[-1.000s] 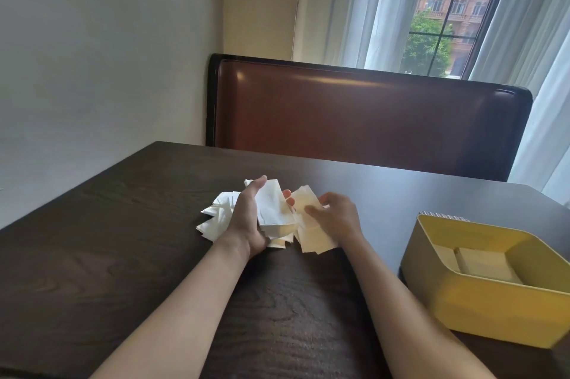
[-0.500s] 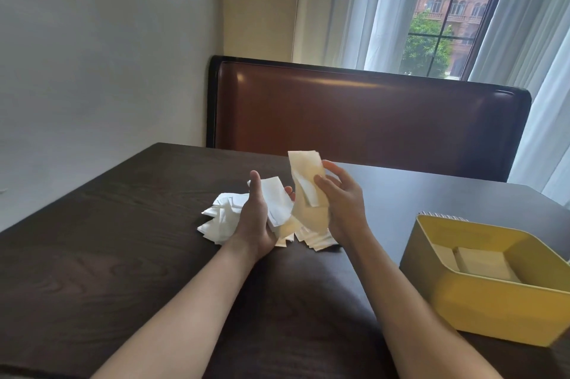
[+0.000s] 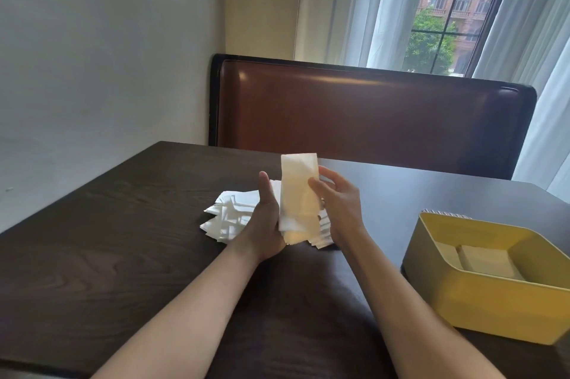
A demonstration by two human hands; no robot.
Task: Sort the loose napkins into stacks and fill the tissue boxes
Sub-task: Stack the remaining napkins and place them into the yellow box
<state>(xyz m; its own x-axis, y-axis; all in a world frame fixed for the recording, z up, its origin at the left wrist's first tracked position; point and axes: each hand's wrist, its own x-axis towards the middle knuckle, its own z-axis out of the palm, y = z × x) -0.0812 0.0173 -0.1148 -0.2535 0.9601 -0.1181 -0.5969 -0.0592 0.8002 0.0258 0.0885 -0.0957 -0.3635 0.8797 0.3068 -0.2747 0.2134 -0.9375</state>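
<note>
A loose heap of white napkins lies in the middle of the dark table. Both hands hold a small upright bundle of folded napkins just above the heap. My left hand grips the bundle's left side, thumb up. My right hand pinches its right edge between thumb and fingers. A yellow tissue box stands open at the right, with a stack of folded napkins inside it.
A brown leather bench back runs along the table's far side. Behind it are a window and white curtains. A striped thing peeks out behind the yellow box. A wall closes the left side.
My right hand lifted a napkin from the heap and brought it upright against those in my left hand. The bundle now stands taller and squarer between both hands.
</note>
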